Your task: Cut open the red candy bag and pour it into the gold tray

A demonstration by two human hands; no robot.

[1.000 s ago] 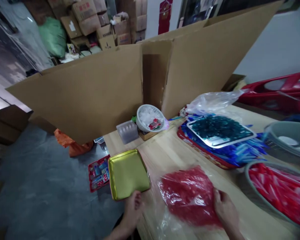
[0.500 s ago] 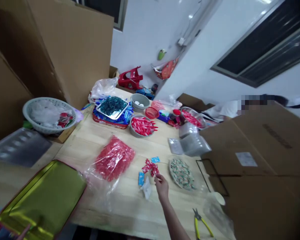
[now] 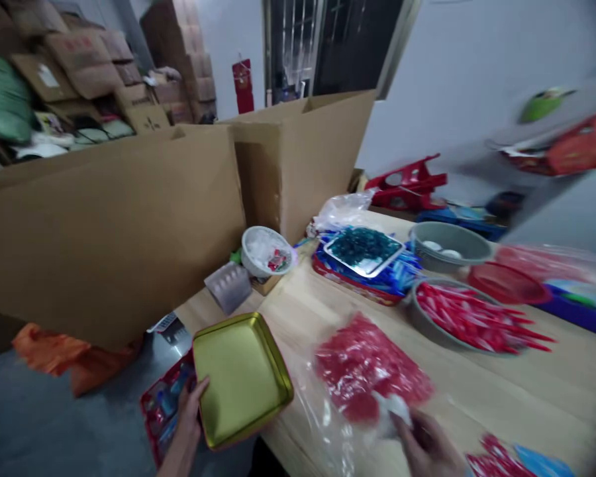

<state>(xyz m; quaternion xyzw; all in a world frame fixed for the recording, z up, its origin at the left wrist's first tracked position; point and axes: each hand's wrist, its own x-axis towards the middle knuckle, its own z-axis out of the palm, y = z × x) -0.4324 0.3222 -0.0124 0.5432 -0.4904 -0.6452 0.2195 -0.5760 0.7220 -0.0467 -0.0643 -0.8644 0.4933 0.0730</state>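
Note:
My left hand [image 3: 191, 405] grips the left rim of a shallow square tin [image 3: 243, 377] with a shiny gold inside, tilted at the table's front edge. Pinched in my right hand [image 3: 427, 440] is a small crumpled white packet [image 3: 397, 409], blurred by motion. It hangs over the near edge of a clear plastic bag [image 3: 367, 358] full of small red pieces. To the right of that hand lie red packets [image 3: 496, 457] and a blue packet [image 3: 541, 460], partly cut off by the frame.
A red tray [image 3: 151, 404] with small items stands below the tin. On the table are a grey bowl of red-and-pink pieces [image 3: 467, 318], a tray of dark teal pieces [image 3: 365, 250], a grey basin [image 3: 449, 245] and a white basket [image 3: 265, 248]. Tall cardboard [image 3: 129, 232] stands behind.
My view has swung left. My right hand has gone from the red packets to the white packet, lifting it over the bag. The gold tin now sits further up in view, my left hand on its rim.

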